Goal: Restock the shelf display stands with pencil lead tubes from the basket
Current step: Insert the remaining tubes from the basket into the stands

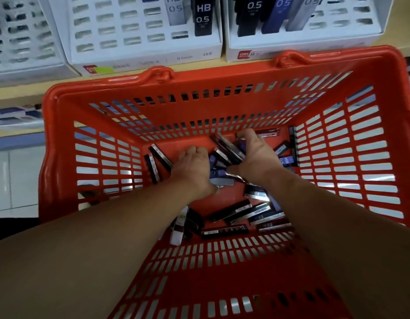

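Below white display stands [141,42], pencil lead tubes [224,155] are gripped by the left hand [194,166] and right hand [257,157] inside the red basket [222,79]; loosely bunched, some could be dropped.

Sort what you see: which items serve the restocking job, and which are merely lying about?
Job: red slotted plastic basket; slim dark pencil lead tubes; white slotted display stands; left hand; right hand.
Lying about: blue-and-white packets on the lower shelf.

Inside the red basket [222,77], left hand [193,168] and right hand [255,158] apparently grip clustered lead tubes [223,155].
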